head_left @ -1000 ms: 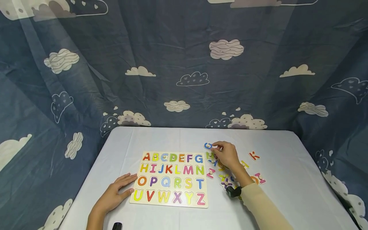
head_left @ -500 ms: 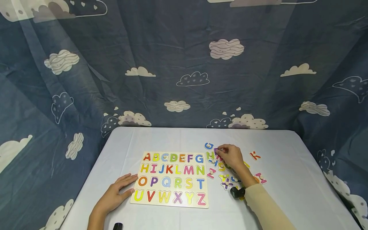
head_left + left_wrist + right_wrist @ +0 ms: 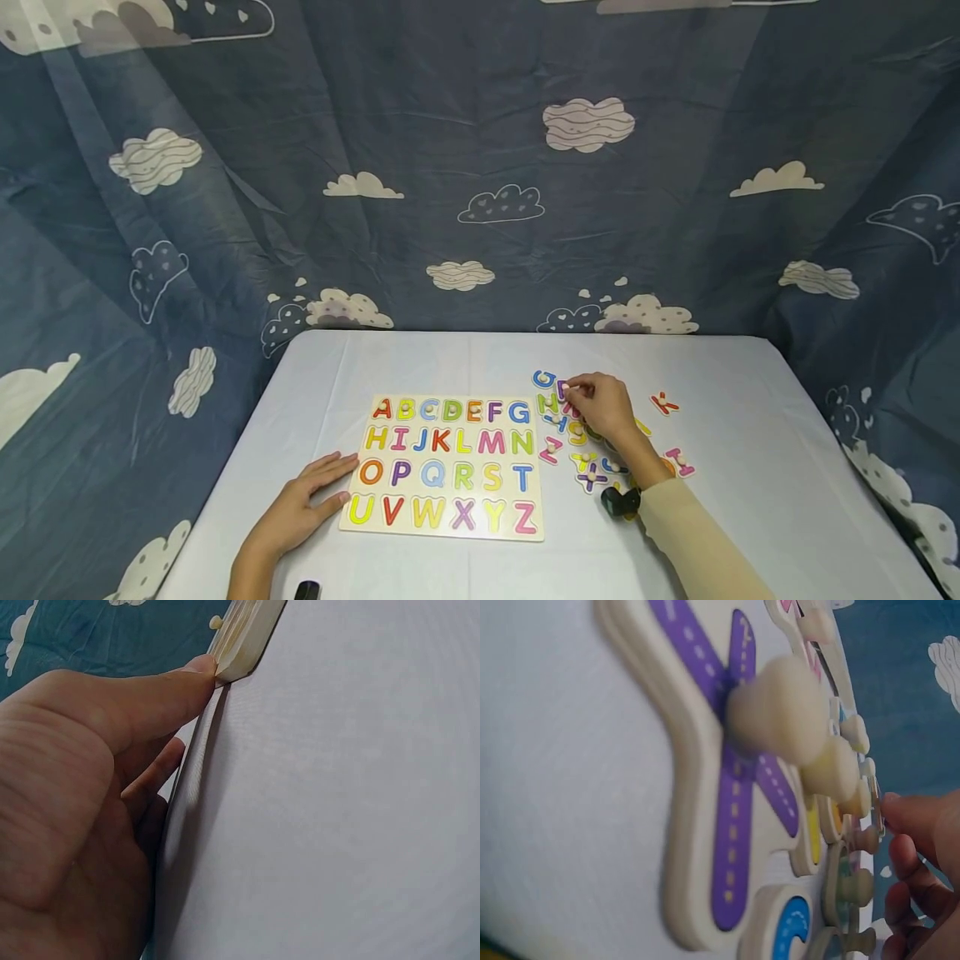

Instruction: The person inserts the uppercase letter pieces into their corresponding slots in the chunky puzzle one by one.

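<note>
Right hand moved from blue G piece to purple letter piece just beside it, fingertips now pinching its peg (piece not yet lifted off table). Left hand unchanged, fingers flat, steadying alphabet board at near-left corner.

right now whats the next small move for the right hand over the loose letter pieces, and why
Probably lift the small purple letter piece straight up by its peg. The right hand already pinches at it among the loose wooden letters, just below the blue G piece, while the left hand rests flat against the wooden alphabet puzzle board, steadying it.
</note>
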{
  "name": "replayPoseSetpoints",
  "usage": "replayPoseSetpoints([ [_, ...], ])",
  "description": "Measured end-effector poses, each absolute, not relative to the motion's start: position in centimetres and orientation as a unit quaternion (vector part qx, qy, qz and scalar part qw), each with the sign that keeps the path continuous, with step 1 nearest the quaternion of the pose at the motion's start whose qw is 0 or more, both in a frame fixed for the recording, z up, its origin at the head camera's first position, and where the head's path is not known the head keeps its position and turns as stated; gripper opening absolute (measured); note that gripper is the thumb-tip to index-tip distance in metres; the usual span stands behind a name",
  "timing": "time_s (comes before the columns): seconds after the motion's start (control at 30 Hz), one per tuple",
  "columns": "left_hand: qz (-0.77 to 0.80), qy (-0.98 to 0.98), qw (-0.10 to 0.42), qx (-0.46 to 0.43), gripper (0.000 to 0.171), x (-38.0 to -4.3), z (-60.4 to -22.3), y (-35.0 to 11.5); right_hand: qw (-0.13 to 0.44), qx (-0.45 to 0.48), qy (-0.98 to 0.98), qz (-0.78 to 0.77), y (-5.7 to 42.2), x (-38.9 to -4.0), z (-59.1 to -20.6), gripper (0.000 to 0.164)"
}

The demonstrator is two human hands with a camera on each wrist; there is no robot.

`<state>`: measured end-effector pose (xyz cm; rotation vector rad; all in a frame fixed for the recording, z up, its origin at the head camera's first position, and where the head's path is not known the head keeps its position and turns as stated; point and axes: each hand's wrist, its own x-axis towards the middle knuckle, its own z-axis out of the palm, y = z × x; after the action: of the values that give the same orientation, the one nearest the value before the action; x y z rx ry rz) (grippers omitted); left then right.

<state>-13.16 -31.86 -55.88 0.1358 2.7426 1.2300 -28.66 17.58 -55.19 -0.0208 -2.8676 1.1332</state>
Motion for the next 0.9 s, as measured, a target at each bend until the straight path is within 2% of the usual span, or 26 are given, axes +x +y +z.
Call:
replayPoseSetpoints([
  [0.67,0.407,0.91,0.066,0.043,0.055,-13.5,-56.6,-32.3,0.066,0.069,-0.929,0.358,13.8,-27.9,-52.7,0.022],
  [0.9,0.404,0.911,0.065,0.047,0.055,-13.5,-56.5,-32.3,0.054,0.074,-0.925,0.37,11.7,-27.5,-52.7,0.02],
])
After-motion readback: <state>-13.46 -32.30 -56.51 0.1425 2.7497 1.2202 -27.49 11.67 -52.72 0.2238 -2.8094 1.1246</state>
